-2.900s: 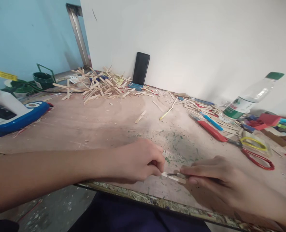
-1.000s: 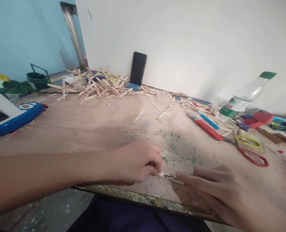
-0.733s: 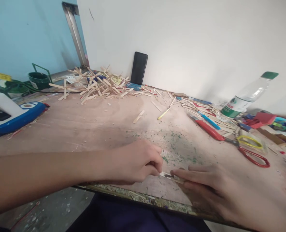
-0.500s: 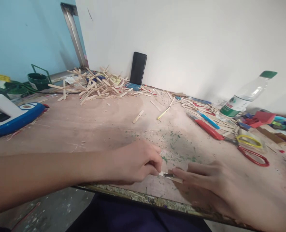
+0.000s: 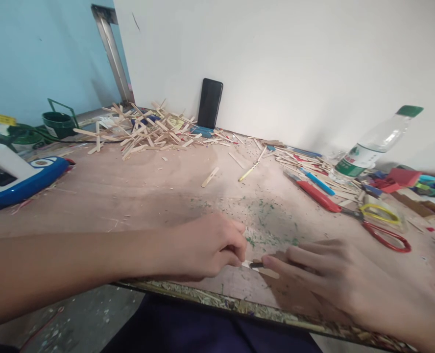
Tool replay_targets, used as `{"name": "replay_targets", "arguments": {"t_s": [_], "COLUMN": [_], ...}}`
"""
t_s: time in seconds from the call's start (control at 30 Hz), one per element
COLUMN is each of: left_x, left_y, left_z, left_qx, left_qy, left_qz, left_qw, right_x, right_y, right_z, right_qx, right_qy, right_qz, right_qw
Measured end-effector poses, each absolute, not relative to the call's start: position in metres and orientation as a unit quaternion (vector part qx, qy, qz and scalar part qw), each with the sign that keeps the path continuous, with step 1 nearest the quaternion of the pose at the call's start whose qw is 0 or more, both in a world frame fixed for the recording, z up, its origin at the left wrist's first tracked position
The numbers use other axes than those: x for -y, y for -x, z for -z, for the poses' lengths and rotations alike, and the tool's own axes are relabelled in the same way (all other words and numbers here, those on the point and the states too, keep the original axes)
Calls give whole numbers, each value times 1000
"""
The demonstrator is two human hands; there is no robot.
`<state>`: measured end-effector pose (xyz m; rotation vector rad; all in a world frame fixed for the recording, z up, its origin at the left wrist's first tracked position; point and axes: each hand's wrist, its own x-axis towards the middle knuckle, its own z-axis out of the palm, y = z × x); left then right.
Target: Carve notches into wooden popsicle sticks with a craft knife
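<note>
My left hand [image 5: 217, 247] is closed in a pinch near the table's front edge, gripping the end of a pale wooden craft stick [image 5: 269, 273] that lies low against the tabletop. My right hand [image 5: 324, 272] is closed on a thin dark tool, possibly a small file [image 5: 256, 265], whose tip rests on or just over the stick. Its handle is hidden beneath my fingers. Fine green shavings [image 5: 263, 220] are scattered just beyond both hands.
At the back lies a heap of craft sticks [image 5: 155, 130] beside an upright phone [image 5: 210, 103]. To the right are a red-handled cutter [image 5: 316, 195], scissors [image 5: 386, 238], a blue pen-like tool [image 5: 317, 181] and a bottle [image 5: 364, 152]. A blue-based device [image 5: 30, 181] stands left.
My right hand has shifted slightly to the right and pulled back with the dark tool, showing more of the stick. My left hand stays in place.
</note>
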<state>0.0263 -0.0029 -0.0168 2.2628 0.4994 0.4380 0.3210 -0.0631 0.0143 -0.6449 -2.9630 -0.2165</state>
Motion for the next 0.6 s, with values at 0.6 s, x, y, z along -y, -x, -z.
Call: {"name": "replay_targets", "arguments": {"t_s": [0.6], "left_x": [0], "left_y": [-26], "left_z": [18], "left_qx": [-197], "left_qy": [-879], "left_qz": [-167], "left_qw": [402], "right_x": [60], "right_y": [-308], "right_z": [-48], "right_qx": [953], "right_qy": [293], "right_qz": [-67], "right_qw": [-27]}}
